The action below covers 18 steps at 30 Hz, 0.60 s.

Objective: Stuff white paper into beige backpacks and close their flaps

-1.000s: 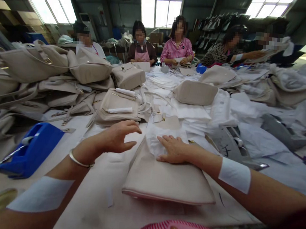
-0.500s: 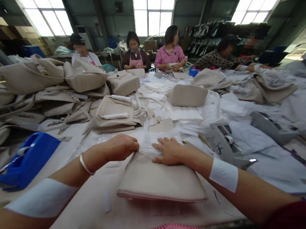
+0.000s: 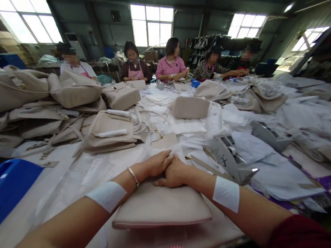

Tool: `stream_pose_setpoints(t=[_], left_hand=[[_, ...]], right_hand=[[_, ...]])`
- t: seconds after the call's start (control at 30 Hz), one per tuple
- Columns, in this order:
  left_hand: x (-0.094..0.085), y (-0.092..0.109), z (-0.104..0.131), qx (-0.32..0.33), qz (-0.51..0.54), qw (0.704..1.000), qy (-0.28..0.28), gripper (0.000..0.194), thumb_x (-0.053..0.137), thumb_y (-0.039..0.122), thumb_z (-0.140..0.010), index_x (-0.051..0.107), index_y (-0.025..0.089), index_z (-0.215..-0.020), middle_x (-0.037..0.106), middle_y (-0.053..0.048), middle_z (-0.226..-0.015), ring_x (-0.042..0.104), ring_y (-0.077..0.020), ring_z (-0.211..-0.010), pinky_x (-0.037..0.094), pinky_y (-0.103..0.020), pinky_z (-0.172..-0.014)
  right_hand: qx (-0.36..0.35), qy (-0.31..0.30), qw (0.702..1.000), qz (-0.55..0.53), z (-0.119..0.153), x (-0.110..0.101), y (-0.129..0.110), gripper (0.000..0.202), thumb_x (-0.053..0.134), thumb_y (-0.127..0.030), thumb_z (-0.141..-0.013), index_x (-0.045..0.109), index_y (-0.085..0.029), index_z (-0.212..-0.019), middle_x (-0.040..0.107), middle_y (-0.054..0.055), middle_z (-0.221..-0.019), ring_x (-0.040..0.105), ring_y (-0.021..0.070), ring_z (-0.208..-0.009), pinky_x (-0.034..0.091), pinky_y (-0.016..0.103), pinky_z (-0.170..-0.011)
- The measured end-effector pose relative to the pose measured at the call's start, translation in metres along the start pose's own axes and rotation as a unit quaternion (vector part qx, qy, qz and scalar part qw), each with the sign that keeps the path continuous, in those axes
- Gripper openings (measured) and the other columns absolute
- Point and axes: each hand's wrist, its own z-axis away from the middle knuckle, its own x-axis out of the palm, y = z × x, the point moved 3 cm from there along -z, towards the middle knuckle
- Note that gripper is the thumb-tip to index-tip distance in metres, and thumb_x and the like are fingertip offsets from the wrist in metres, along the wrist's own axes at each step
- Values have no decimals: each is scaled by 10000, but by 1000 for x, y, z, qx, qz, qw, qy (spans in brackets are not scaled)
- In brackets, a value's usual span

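Observation:
A beige handbag (image 3: 164, 210) lies flat on the table in front of me, its wide end toward my apron. A thin white wrapping sheet (image 3: 152, 149) shows just beyond its far end, mostly covered by my hands. My left hand (image 3: 158, 163) is closed on the sheet, its fingers bent and touching the other hand. My right hand (image 3: 175, 172) rests over the bag's far part, fingers curled in against the left ones, also closed at the sheet; its thumb lies across the bag. What sits under the fingers is hidden.
Beige bags (image 3: 110, 129) are heaped to the left and ahead. A blue tape dispenser (image 3: 8, 192) stands at near left, a grey dispenser (image 3: 231, 159) at right among white sheets (image 3: 260, 158). Several people (image 3: 171, 65) sit across the table.
My left hand has moved right and met my right hand, which has gone from spread fingers to curled ones. The view has shifted right and tilted up.

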Motion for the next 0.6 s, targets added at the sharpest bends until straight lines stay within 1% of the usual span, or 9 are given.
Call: stream_pose_setpoints(t=[0.07, 0.13, 0.23, 0.3, 0.37, 0.43, 0.5, 0.53, 0.6], left_hand=[[11, -18, 19, -18, 22, 1000, -6, 584, 240, 375, -971, 411, 7, -1391, 438, -211, -1441, 422, -243, -1338, 343, -338, -1108], [17, -30, 30, -44, 54, 998, 0, 623, 199, 423, -971, 309, 49, -1458, 335, -163, -1517, 317, -208, -1403, 260, -334, -1164], [23, -38, 31, -57, 80, 995, -2, 643, 130, 458, -972, 160, 112, -1513, 249, -114, -1562, 255, -185, -1430, 213, -357, -1182], [27, -36, 27, -50, 55, 997, -32, 648, 142, 499, -965, 157, 164, -1520, 230, -104, -1569, 239, -222, -1436, 202, -418, -1179], [31, -34, 24, -46, 2, 996, -72, 661, 216, 572, -937, 210, 244, -1511, 213, -94, -1574, 213, -290, -1440, 190, -501, -1163], [33, -31, 23, -46, -44, 993, -103, 676, 275, 628, -904, 237, 308, -1498, 199, -94, -1577, 188, -343, -1438, 186, -563, -1139], [33, -29, 22, -49, -65, 990, -116, 682, 270, 644, -895, 211, 334, -1499, 191, -101, -1579, 180, -362, -1435, 193, -586, -1125], [33, -29, 22, -50, -69, 989, -120, 680, 257, 645, -896, 199, 339, -1500, 189, -102, -1580, 178, -365, -1435, 196, -590, -1122], [32, -28, 22, -52, -74, 988, -125, 679, 244, 650, -894, 188, 348, -1500, 188, -97, -1581, 179, -369, -1434, 198, -594, -1121]], right_hand=[[1, 10, 1000, -2, -1, 2, -1, 900, 516, -717, -748, 474, -97, -1399, 408, 231, -1447, 291, 441, -1365, 181, 615, -1103], [-17, 26, 999, -8, 0, 2, -2, 887, 575, -694, -718, 511, -93, -1368, 441, 240, -1420, 321, 448, -1345, 195, 623, -1091], [-64, 103, 991, -56, 7, -4, 4, 612, 649, -529, -736, 635, -171, -1233, 592, 158, -1300, 484, 356, -1243, 321, 501, -1072], [-43, 203, 972, -107, 19, -11, 21, 454, 630, -424, -781, 658, -204, -1177, 655, 98, -1213, 567, 266, -1151, 391, 386, -1036], [65, 321, 934, -143, 36, -16, 51, 415, 579, -373, -828, 630, -195, -1199, 651, 96, -1209, 572, 233, -1142, 401, 349, -1034], [227, 404, 870, -168, 55, -18, 89, 465, 546, -372, -847, 559, -185, -1272, 590, 127, -1287, 516, 259, -1218, 373, 401, -1065], [369, 412, 806, -213, 66, -17, 127, 580, 551, -408, -840, 448, -168, -1358, 485, 170, -1391, 436, 301, -1298, 350, 461, -1078], [412, 400, 783, -238, 66, -18, 143, 645, 552, -442, -836, 391, -152, -1390, 426, 194, -1432, 399, 317, -1326, 345, 472, -1078], [448, 380, 758, -282, 57, -21, 168, 766, 548, -523, -830, 296, -116, -1427, 332, 241, -1478, 354, 334, -1354, 351, 464, -1071]])
